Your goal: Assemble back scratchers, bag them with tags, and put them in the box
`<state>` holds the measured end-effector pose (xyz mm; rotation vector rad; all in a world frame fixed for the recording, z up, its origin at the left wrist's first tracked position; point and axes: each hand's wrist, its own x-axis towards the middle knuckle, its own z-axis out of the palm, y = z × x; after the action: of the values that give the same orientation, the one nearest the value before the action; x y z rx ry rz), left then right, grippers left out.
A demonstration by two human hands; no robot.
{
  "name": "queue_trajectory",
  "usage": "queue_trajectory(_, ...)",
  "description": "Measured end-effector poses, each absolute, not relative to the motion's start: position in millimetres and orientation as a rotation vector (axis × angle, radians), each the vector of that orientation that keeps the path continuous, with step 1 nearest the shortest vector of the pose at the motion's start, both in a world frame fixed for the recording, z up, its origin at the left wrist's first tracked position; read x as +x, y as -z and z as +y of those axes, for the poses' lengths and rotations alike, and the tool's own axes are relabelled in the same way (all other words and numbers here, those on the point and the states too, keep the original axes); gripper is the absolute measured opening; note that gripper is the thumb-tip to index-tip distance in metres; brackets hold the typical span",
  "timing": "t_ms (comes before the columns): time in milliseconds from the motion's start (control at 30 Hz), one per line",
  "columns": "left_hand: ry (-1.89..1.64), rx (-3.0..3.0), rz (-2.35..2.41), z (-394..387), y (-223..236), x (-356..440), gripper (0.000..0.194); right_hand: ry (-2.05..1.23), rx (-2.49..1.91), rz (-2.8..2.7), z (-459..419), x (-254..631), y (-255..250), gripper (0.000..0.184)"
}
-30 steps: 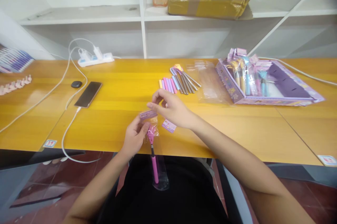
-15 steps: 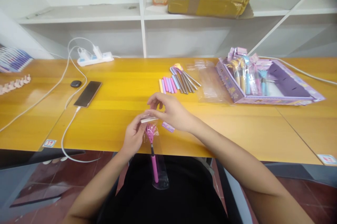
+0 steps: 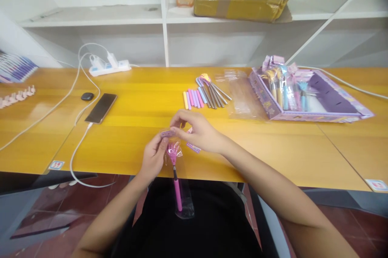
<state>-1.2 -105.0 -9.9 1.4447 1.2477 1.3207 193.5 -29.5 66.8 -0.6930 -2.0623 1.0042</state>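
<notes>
A pink back scratcher (image 3: 177, 193) with a hand-shaped head is inside a clear plastic bag (image 3: 188, 205). The bag hangs past the table edge, over my lap. My left hand (image 3: 153, 157) pinches the top of the bag together with a small printed card (image 3: 166, 133). At the card's right end are the thumb and fingers of my right hand (image 3: 201, 132), closed on it. Part of the card is hidden by my fingers. Another purple printed card (image 3: 194, 147) lies on the table just under my right hand.
Beyond my hands lie several coloured handles (image 3: 193, 99), metal scratcher rods (image 3: 216, 94) and clear bags (image 3: 242, 94). A purple box (image 3: 321, 115) at right holds bagged scratchers. A phone (image 3: 101, 108), cables and a power strip (image 3: 110, 68) are at left. Shelves stand behind.
The card at the bag's top has turned: its white side showed before, and a printed purple side shows now. My right hand has shifted slightly; the bagged scratcher hangs nearly unchanged.
</notes>
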Motion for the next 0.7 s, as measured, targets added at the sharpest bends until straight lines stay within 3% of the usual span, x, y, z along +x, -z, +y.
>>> queue_trajectory(200, -1.304, 1.462, 1.263, -106.0, 9.6, -1.1, 0.036, -1.046, -0.765, -2.059, -30.7, 188.9, -62.0, 0.004)
queue_trajectory(433, -1.297, 1.457, 1.270, -107.1, 10.6, -2.9, 0.039, -1.153, -0.724, -1.995, -27.6, 189.9, -65.3, 0.014)
queue_trajectory(700, -1.278, 1.378, 1.195, -103.9, 8.3, 0.2, 0.040, -0.988, -0.608, -2.066, -33.1, 201.3, -62.6, 0.022)
